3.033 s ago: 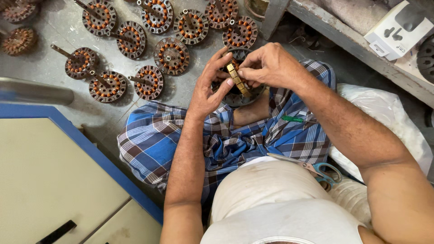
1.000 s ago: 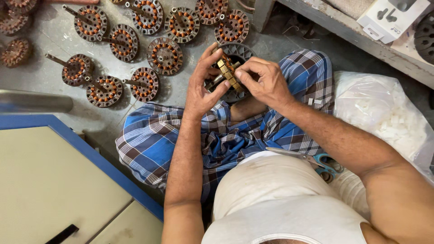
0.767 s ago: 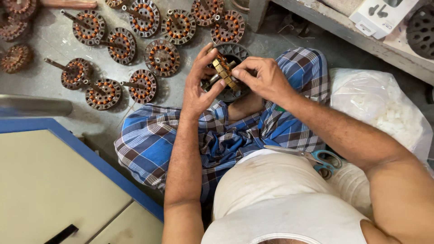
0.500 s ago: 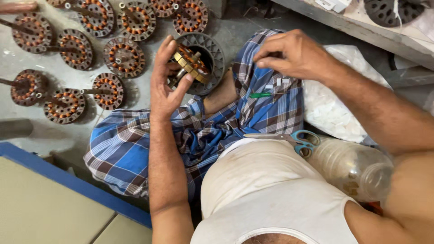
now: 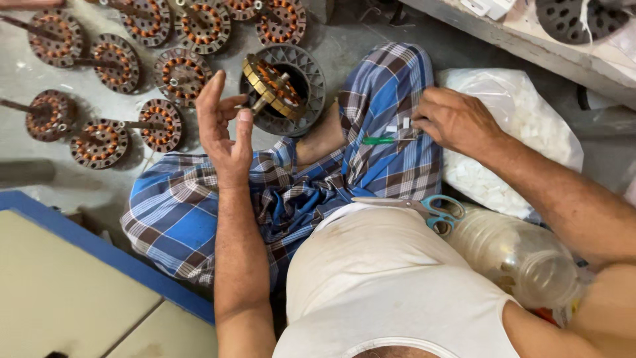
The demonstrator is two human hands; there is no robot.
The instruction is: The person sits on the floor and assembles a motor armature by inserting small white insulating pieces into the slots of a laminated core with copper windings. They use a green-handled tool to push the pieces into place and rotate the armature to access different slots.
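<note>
Floor: right hand [image 5: 457,119] now off stator [image 5: 270,85]

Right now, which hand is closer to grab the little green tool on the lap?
The right hand. Its fingertips are at the green tool lying on the checked cloth. The left hand is busy holding the wound motor core by its shaft, farther away.

Copper-wound round stators with shafts [image 5: 99,142], floor, ten to twelve o'clock. Teal-handled steel scissors [image 5: 424,209], lap, three o'clock. Clear plastic bottle [image 5: 523,255], four o'clock.
</note>
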